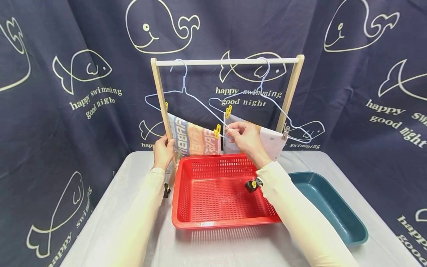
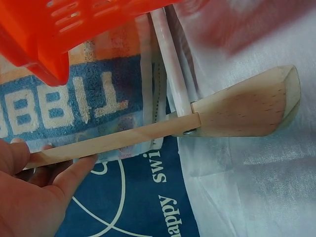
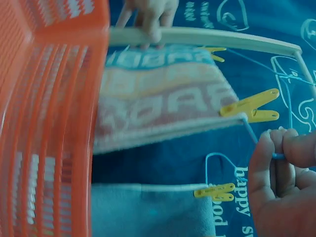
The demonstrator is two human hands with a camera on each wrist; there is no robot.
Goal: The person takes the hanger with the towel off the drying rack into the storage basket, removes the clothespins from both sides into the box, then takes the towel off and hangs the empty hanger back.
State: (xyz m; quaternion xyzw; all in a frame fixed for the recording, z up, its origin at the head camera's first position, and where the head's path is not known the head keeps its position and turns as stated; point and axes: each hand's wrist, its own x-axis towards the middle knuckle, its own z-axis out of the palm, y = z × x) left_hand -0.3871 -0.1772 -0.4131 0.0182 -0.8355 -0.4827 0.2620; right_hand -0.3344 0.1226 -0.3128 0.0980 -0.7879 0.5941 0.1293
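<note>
A wooden rack carries two blue wire hangers. My left hand grips its left post low down, fingers around the wood. With thumb and fingertips my right hand pinches the right end of the left hanger. From that hanger a striped towel with block letters hangs by yellow clothespins, slanting down to the right. Beside it, the right hanger bears a pale cloth, held by a yellow clothespin and a grey clothespin. My right hand partly covers this cloth.
A red perforated basket stands on the white-covered table in front of the rack. To its right lies a teal tray, partly behind my right forearm. A navy curtain with whales and fish hangs behind.
</note>
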